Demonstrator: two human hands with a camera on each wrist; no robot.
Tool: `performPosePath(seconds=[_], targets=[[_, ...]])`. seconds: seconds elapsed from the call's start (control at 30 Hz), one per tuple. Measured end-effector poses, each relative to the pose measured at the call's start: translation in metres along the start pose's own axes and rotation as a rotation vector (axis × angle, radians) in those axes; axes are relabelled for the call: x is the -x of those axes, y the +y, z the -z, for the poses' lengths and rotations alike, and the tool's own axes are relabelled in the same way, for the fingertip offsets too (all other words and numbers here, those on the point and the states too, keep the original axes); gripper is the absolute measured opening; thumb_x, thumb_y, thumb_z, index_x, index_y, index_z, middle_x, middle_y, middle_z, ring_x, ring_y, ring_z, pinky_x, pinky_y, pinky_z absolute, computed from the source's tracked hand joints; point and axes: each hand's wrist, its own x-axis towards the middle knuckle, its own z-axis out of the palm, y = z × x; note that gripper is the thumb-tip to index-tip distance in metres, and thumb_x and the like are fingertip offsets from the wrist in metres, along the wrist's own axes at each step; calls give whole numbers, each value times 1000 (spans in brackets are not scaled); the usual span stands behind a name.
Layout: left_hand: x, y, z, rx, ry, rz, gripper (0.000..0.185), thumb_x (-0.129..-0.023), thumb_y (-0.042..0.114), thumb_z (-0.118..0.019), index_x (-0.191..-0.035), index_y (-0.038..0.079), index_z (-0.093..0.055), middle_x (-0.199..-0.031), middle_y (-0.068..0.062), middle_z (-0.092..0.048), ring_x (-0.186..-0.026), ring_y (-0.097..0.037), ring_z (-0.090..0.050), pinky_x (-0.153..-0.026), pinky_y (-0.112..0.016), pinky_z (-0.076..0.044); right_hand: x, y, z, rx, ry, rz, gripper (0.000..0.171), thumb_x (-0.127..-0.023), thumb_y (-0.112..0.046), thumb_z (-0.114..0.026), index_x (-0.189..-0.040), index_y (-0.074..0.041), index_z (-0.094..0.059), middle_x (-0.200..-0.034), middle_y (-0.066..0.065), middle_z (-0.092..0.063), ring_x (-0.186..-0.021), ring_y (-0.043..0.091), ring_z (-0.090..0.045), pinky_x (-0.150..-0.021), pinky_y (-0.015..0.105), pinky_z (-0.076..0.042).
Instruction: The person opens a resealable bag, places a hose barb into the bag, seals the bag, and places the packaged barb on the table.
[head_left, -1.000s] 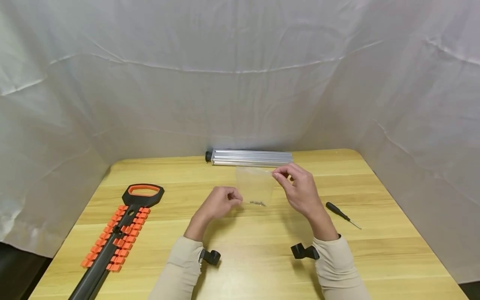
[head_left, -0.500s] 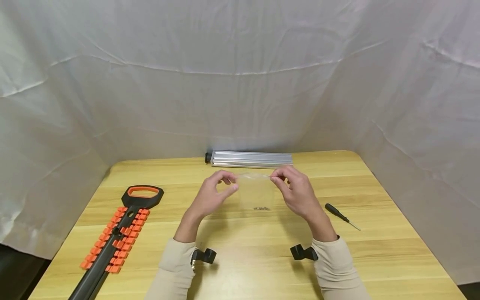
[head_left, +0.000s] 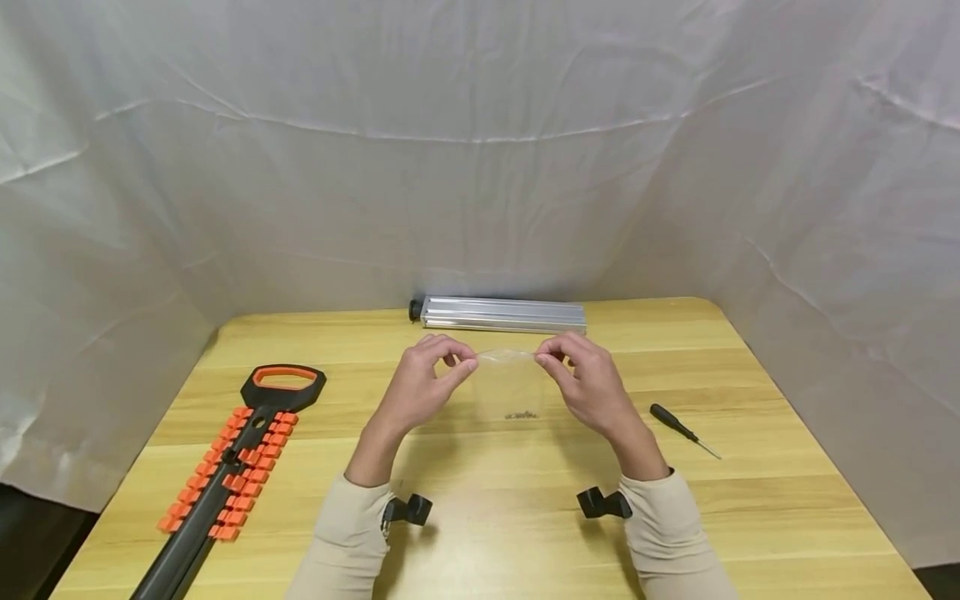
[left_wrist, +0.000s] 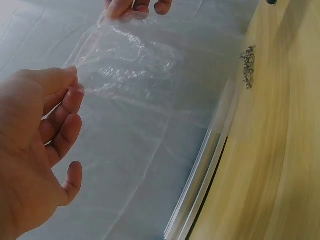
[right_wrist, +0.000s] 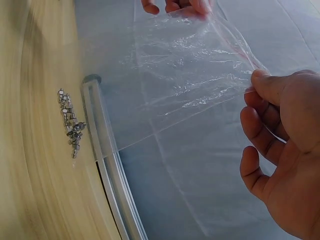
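A clear plastic bag (head_left: 508, 387) hangs upright between the two hands, over the middle of the table. Several small metal screws (right_wrist: 71, 122) lie gathered along its bottom edge. My left hand (head_left: 422, 385) pinches the bag's top left corner between thumb and forefinger. At the top right corner, my right hand (head_left: 588, 383) pinches the rim in the same way. Both wrist views show the clear film (left_wrist: 135, 75) stretched and wrinkled between the fingertips, its mouth slightly parted in the head view.
Behind the bag, a silver aluminium profile bar (head_left: 502, 314) with a black end knob lies at the table's back edge. A black screwdriver (head_left: 684, 430) rests to the right. At the left lies a black-handled rack (head_left: 247, 454) with orange clips. Grey curtains (head_left: 480, 167) surround the table (head_left: 750, 533).
My left hand has moved up from the bag's lower left corner to its top left corner and now pinches it. The bag has straightened, and its mouth has parted slightly. The right hand stays nearly still.
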Motion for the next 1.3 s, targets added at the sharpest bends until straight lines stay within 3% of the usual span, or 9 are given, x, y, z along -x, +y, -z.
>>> performPosePath(seconds=[0.13,0.4,0.7,1.13,1.3], targets=[[-1,0,-2,9,-3,-29,9,-93,21,-65,-92,13,-70,-90,3,-70,-85,-11,-57,-75,-28,-47,-1,-2,-1,-13,-23,7,4,-94,-15,-62,-92,-14,-65,-85,-3,-61,-71,8,-46,-62,23,-39],[-1,-2,-6,-18,53,-124,7,-91,18,-66,-89,12,-70,-84,2,-70,-78,-12,-56,-70,-26,-43,0,-5,-3,-32,-44,-10,4,-94,-16,-62,-92,-14,-65,-86,-4,-61,-70,8,-47,-61,22,-40],[2,1,-8,-24,36,-130,7,-91,18,-67,-89,12,-70,-83,1,-69,-78,-15,-53,-71,-28,-41,2,-7,-8,-43,-60,-13,4,-94,-16,-62,-93,-15,-66,-85,-5,-60,-71,8,-47,-61,22,-40],[1,4,-10,19,15,-152,6,-87,16,-70,-87,11,-71,-84,0,-71,-78,-17,-57,-68,-38,-48,1,-11,-15,-75,-54,26,5,-94,-15,-62,-92,-13,-66,-86,-4,-61,-71,7,-48,-61,22,-42],[1,3,-11,26,11,-162,7,-87,17,-70,-87,10,-72,-83,-1,-72,-77,-22,-59,-68,-33,-48,1,-12,-17,-87,-53,38,5,-94,-15,-62,-92,-13,-66,-86,-4,-61,-71,6,-48,-61,21,-42]])
